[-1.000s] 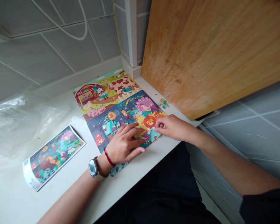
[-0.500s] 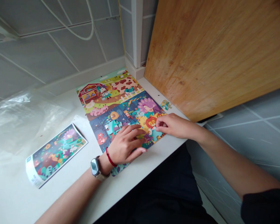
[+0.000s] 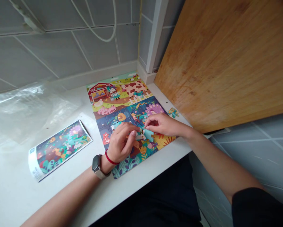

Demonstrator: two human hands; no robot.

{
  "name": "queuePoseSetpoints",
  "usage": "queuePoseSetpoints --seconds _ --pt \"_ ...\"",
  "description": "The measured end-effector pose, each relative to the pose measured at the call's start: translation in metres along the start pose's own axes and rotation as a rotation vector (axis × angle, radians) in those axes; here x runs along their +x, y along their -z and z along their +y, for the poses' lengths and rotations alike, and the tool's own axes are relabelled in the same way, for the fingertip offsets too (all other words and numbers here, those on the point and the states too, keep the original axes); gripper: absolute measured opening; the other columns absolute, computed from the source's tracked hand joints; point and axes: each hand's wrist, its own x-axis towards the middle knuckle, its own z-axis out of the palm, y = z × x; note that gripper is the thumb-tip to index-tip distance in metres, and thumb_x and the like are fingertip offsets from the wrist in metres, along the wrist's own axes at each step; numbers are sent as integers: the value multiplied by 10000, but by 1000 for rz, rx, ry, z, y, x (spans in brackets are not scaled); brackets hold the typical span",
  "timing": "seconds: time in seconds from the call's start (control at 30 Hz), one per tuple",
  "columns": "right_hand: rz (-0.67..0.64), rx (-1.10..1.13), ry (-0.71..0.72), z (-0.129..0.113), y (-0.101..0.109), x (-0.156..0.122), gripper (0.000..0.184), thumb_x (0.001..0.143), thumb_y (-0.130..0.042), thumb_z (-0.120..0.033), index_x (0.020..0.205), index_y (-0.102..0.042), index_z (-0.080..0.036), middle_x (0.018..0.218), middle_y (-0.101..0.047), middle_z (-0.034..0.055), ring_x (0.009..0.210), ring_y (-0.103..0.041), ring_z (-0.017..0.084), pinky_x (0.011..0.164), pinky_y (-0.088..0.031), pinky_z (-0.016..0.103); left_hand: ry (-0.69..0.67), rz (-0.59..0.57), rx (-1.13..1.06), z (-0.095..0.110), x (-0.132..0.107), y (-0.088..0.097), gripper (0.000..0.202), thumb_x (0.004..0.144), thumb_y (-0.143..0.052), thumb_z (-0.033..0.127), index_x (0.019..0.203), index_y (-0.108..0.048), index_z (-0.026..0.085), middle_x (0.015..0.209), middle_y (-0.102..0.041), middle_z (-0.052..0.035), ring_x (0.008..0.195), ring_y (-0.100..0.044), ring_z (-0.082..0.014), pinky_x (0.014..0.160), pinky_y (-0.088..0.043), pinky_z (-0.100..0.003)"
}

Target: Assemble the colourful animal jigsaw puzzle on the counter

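Observation:
A colourful jigsaw puzzle (image 3: 122, 94) with farm and jungle animals lies on the white counter (image 3: 14, 195). My left hand (image 3: 120, 143), with a watch and a red string on the wrist, rests on the puzzle's middle, its fingers pinched together at a turquoise and white puzzle piece (image 3: 143, 135). My right hand (image 3: 163, 124) comes in from the right and pinches the same piece from the other side. Both sets of fingertips meet over that piece. One loose puzzle piece (image 3: 173, 112) lies off the puzzle's right edge, by the wooden board.
A printed reference picture (image 3: 58, 148) lies left of the puzzle. Crumpled clear plastic (image 3: 23, 110) covers the counter's far left. A large wooden board (image 3: 226, 60) leans at the right. Grey tiled wall with a white cable (image 3: 94, 31) stands behind. The counter's front edge runs just below the puzzle.
My left hand went from lying flat on the puzzle to pinching. My right hand moved left from the puzzle's right edge to meet it at the middle. The view shifted a little.

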Motion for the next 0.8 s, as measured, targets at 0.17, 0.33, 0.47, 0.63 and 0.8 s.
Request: queuePoseSetpoints --seconds 0.17,0.33,0.47,0.63,0.8 --pt "38 372 -166 8 -5 -20 474 837 -754 -331 1298 -705 -235 935 -677 -12 716 -638 113 700 -607 269 40 50 54 -3 -1 -2 155 1036 -505 183 1063 -655 210 978 -713 -65 928 -664 -215 821 -533 -374" --pt "82 455 -274 12 -14 -45 370 810 -801 -404 1129 -781 -218 955 -700 16 825 -683 152 830 -643 332 -58 -8 147 -8 -4 -6 212 981 -512 114 1118 -638 216 1001 -709 -73 956 -654 -237 841 -526 -399" --pt "202 541 -340 17 -23 -53 390 734 -879 -442 1028 -739 -228 954 -706 22 851 -713 185 863 -657 379 -100 5 148 -8 -7 -7 241 967 -496 82 1124 -632 203 1006 -706 -82 948 -647 -232 830 -524 -392" --pt "406 560 -256 21 -20 -59 389 716 -912 -452 920 -676 -219 983 -681 5 797 -682 146 752 -666 323 -57 31 150 -8 -7 -6 236 961 -485 72 1087 -634 204 1015 -713 -79 971 -645 -233 859 -525 -396" --pt "365 320 -265 32 -9 -69 399 801 -832 -455 1110 -738 -221 875 -745 30 779 -708 192 666 -599 300 19 61 194 -7 -9 -5 295 899 -459 47 1053 -656 202 1016 -732 -71 967 -663 -237 868 -505 -411"
